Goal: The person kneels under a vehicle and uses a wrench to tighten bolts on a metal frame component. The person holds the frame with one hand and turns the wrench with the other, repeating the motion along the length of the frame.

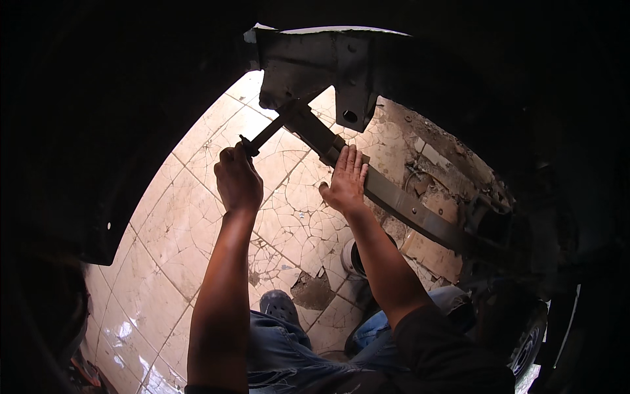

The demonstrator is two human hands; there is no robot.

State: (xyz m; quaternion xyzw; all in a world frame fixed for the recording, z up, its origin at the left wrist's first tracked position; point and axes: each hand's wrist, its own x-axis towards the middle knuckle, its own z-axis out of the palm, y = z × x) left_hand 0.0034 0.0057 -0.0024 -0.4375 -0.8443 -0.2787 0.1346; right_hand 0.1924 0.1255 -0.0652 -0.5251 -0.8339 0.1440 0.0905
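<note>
My left hand (237,184) is closed around the lower end of a short dark metal bar (268,133). From there the bar slants up to the end of a leaf spring (415,209); how the two join is too dark to tell. A stub sticks out of the bar just above my fist. My right hand (346,180) lies flat against the spring, its fingers stretched out and its thumb apart, next to a clamp band (333,150). Above the spring's end hangs a dark metal bracket (315,62) with a round hole in its lower tab.
Cracked pale tiles (197,203) cover the floor, with a broken patch (312,290) near my shoe (279,307). Rubble (436,157) lies to the right. A round pale container (352,257) stands beside my right forearm. Dark vehicle bodywork surrounds the opening, with a wheel (527,345) low at right.
</note>
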